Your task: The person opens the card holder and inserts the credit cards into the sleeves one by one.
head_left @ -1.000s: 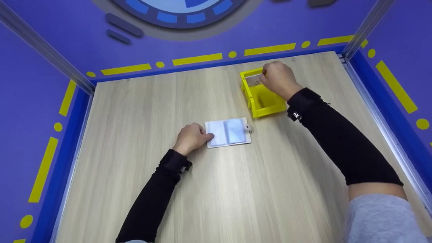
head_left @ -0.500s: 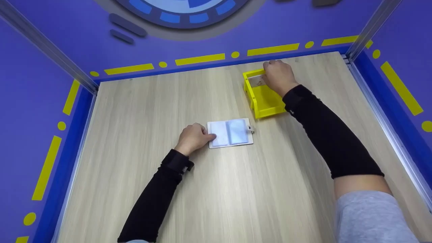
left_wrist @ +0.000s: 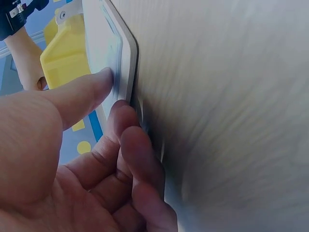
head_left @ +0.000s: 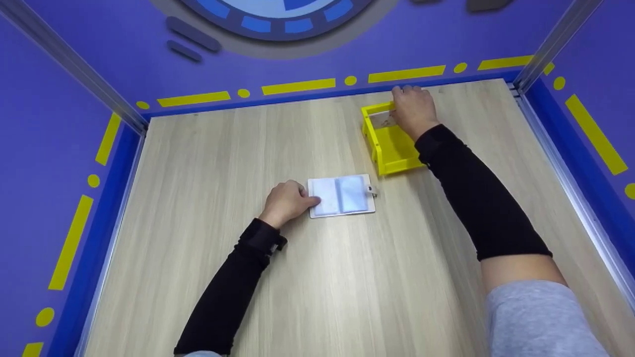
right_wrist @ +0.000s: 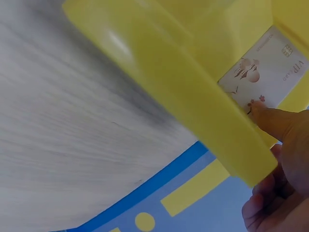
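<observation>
An opened card holder [head_left: 342, 196] with pale cover edges, clear sleeves and a small snap tab lies flat mid-table. My left hand [head_left: 287, 202] pinches its left edge; in the left wrist view the thumb lies on the sleeve and the curled fingers are at the cover's edge. To the right and farther back stands a yellow bin [head_left: 395, 144]. Inside it, a white card [right_wrist: 264, 67] marked VIP leans at the back wall. My right hand [head_left: 415, 110] is at that wall, thumb pressing the card's face, fingers curled on the wall's outer side.
A pale wood-grain table [head_left: 223, 163] lies under everything. Blue-purple panels [head_left: 297, 64] with yellow marks rise at the back and both sides. Metal posts [head_left: 545, 44] stand in the corners, and a metal rail runs along the right edge.
My right hand has come down and slightly left onto the bin's back wall, and its wrist has turned. My left hand keeps its hold on the card holder. The whole view has shifted slightly.
</observation>
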`<state>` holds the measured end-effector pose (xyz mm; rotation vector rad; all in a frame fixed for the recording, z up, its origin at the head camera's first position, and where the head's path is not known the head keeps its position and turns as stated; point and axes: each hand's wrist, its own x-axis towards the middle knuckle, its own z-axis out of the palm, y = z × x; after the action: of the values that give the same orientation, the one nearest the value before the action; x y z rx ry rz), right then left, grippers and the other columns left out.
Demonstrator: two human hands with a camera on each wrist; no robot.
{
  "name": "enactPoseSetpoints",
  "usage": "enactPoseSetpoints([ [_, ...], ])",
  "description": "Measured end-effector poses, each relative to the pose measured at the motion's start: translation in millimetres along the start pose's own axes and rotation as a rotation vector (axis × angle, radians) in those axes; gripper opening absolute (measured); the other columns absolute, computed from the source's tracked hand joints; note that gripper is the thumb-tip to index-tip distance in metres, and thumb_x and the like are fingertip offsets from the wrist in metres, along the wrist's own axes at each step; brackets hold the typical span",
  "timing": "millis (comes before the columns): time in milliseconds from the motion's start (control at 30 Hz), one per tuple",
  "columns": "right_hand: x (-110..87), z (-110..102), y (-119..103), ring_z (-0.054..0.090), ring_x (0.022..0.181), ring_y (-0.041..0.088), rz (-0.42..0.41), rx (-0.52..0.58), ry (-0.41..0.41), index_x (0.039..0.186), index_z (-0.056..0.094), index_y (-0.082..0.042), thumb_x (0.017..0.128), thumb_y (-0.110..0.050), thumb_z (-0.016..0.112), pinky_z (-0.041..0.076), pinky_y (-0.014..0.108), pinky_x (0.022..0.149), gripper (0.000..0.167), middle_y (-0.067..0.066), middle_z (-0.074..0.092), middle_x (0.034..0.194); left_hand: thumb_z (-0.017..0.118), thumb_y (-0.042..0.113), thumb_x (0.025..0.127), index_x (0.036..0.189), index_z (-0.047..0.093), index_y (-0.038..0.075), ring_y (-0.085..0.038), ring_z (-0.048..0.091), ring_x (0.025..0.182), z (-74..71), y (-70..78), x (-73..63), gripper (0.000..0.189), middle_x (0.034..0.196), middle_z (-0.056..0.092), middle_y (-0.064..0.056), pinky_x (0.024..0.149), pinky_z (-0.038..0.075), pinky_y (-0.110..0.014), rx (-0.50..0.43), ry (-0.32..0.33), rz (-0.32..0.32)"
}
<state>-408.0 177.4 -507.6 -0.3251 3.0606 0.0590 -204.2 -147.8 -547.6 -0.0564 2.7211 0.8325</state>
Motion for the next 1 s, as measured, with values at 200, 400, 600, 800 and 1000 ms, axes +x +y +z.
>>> enactPoseSetpoints([
  [200, 1.2, 3, 4, 0.062, 0.12, 0.047, -0.009, 0.038, 0.008, 0.146, 0.052, 0.002, 0.11, -0.027, 0.072, 0.051, 0.062, 0.117, 0.05, 0.028, 0.065, 0.133, 0.088, 0.043, 0.093, 0.064, 0.057, 0.02, -0.014, 0.047, 0.06, -0.5, 0.7, -0.3, 0.048, 0.062, 0.048, 0.009, 0.057, 0.033, -0.03, -0.001, 0.008, 0.001],
  [400, 1.2, 1, 4, 0.063, 0.121, 0.047, 0.007, 0.055, 0.001, 0.144, 0.054, 0.002, 0.109, -0.025, 0.072, 0.051, 0.061, 0.117, 0.048, 0.029, 0.065, 0.134, 0.087, 0.044, 0.094, 0.065, 0.057, 0.02, -0.014, 0.048, 0.061, 1.1, 0.1, 0.1, 0.048, 0.063, 0.048, 0.009, 0.058, 0.034, -0.03, -0.004, -0.003, -0.003],
  [600, 0.6, -6, 4, 0.063, 0.124, 0.048, 0.011, 0.099, -0.002, 0.144, 0.06, 0.004, 0.11, -0.023, 0.071, 0.052, 0.06, 0.117, 0.044, 0.029, 0.067, 0.135, 0.087, 0.043, 0.093, 0.064, 0.056, 0.02, -0.015, 0.048, 0.063, 0.8, -0.4, -0.4, 0.048, 0.063, 0.048, 0.008, 0.059, 0.034, -0.029, 0.007, 0.018, 0.006],
  [800, -0.2, -12, 7, 0.063, 0.122, 0.046, 0.019, 0.102, -0.021, 0.142, 0.064, 0.002, 0.114, -0.023, 0.064, 0.053, 0.059, 0.115, 0.038, 0.027, 0.068, 0.132, 0.087, 0.043, 0.093, 0.064, 0.056, 0.02, -0.015, 0.048, 0.063, 0.5, 0.8, -1.1, 0.048, 0.063, 0.048, 0.009, 0.059, 0.034, -0.029, 0.011, 0.016, 0.012],
  [1000, -1.7, -13, 9, 0.063, 0.116, 0.042, 0.005, 0.129, -0.005, 0.137, 0.071, 0.0, 0.114, -0.022, 0.063, 0.054, 0.057, 0.113, 0.032, 0.023, 0.07, 0.126, 0.087, 0.043, 0.093, 0.064, 0.057, 0.021, -0.015, 0.049, 0.062, 0.8, 0.7, -1.0, 0.048, 0.063, 0.05, 0.009, 0.06, 0.035, -0.03, 0.017, 0.015, 0.021],
])
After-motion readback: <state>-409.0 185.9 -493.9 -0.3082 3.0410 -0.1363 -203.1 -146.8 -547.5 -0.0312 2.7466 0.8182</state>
